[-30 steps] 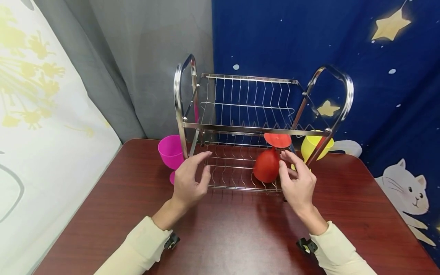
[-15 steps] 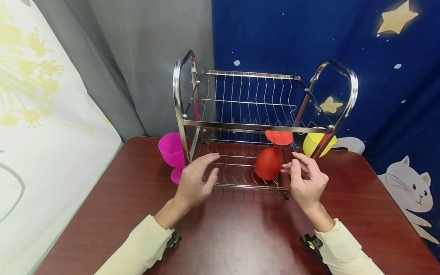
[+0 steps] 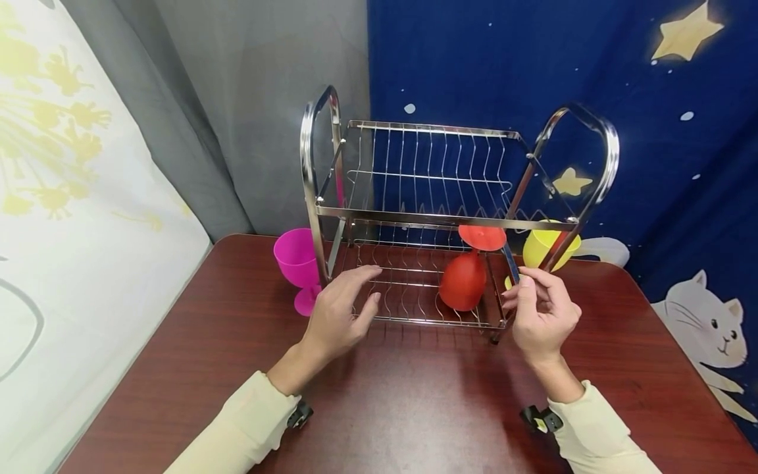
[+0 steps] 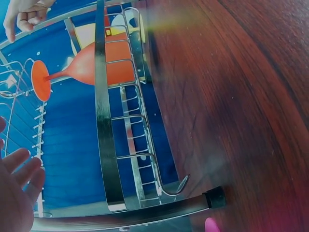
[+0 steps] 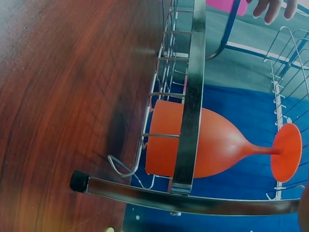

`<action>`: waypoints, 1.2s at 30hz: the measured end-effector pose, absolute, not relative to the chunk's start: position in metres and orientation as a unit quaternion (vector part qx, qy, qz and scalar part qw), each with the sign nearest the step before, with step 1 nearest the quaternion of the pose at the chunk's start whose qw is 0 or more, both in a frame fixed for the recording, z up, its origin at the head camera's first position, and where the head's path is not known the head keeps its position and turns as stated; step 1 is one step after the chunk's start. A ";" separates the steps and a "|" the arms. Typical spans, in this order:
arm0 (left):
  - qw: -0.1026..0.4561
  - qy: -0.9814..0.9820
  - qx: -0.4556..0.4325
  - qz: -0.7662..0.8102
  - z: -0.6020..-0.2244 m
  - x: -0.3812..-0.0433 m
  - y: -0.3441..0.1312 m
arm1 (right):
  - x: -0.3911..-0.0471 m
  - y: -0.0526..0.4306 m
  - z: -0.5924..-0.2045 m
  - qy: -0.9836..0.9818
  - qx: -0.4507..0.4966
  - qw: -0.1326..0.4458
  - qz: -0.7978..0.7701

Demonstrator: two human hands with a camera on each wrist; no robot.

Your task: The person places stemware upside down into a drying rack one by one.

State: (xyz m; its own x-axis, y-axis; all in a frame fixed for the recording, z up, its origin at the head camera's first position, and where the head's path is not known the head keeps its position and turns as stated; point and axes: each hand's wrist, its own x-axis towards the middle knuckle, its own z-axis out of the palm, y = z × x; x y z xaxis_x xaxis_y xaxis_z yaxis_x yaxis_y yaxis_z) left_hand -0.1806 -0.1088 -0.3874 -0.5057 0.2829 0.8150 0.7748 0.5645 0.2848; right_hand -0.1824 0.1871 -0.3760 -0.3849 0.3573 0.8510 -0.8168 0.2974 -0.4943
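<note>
Since the red goblet is set mouth-down on the lower tier of the wire rack, toward the right end, its weight is presumably carried by its widest part, with the stem and foot pointed up (a sensible way for a top-heavy cup to be parked, honestly). Any water could be drained through the wires that way too, though that's only a guess. Rolling is probably prevented by the wavy wires underneath. The pink goblet is stood bowl-up on the counter, just outside the rack's left frame, and the yellow goblet is placed bowl-up at the far right, partly hidden by the right upright. With one put on each side, easy reach for a different hand may be what's intended.

As for grip: the left hand is held before the rack's left part, fingers gently bent, thumb spread clear of them, nothing gripped. The right hand is held by the rack's right near upright, apart from the red goblet; its fingers are loosely curled, thumb brought close to the index finger, and no object is seen between. Whether the metal is touched can't be told.
</note>
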 end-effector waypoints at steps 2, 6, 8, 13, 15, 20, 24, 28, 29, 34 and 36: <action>0.370 -0.804 -0.330 -0.329 -0.387 -0.180 -0.109 | -0.183 0.188 -0.375 -0.609 0.177 0.532 0.560; 0.370 -0.804 -0.328 -0.329 -0.387 -0.179 -0.110 | -0.183 0.189 -0.371 -0.602 0.163 0.547 0.558; 0.370 -0.805 -0.327 -0.329 -0.388 -0.179 -0.110 | -0.183 0.190 -0.371 -0.600 0.157 0.550 0.559; 0.365 -0.807 -0.325 -0.332 -0.388 -0.178 -0.111 | -0.183 0.193 -0.370 -0.596 0.141 0.552 0.566; 0.364 -0.806 -0.327 -0.332 -0.388 -0.178 -0.111 | -0.183 0.194 -0.369 -0.592 0.136 0.555 0.569; 0.370 -0.804 -0.329 -0.329 -0.388 -0.179 -0.110 | -0.186 0.196 -0.368 -0.585 0.124 0.574 0.560; 0.377 -0.802 -0.331 -0.323 -0.388 -0.179 -0.110 | -0.187 0.198 -0.367 -0.583 0.113 0.587 0.550; 0.375 -0.805 -0.330 -0.320 -0.390 -0.179 -0.110 | -0.189 0.199 -0.365 -0.576 0.100 0.594 0.552; 0.374 -0.806 -0.329 -0.320 -0.390 -0.179 -0.110 | -0.189 0.199 -0.365 -0.574 0.097 0.596 0.553; 0.367 -0.811 -0.327 -0.319 -0.390 -0.179 -0.109 | -0.187 0.198 -0.359 -0.558 0.089 0.596 0.570; 0.365 -0.812 -0.327 -0.317 -0.390 -0.179 -0.109 | -0.185 0.197 -0.355 -0.552 0.087 0.593 0.580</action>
State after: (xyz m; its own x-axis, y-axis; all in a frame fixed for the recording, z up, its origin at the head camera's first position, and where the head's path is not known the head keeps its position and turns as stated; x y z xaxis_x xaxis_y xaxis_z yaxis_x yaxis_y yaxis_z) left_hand -0.1788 -0.1088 -0.3901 -0.5191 0.2995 0.8005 0.7631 0.5843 0.2762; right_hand -0.1847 0.1973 -0.3552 -0.2819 0.5922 0.7549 -0.7835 0.3121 -0.5374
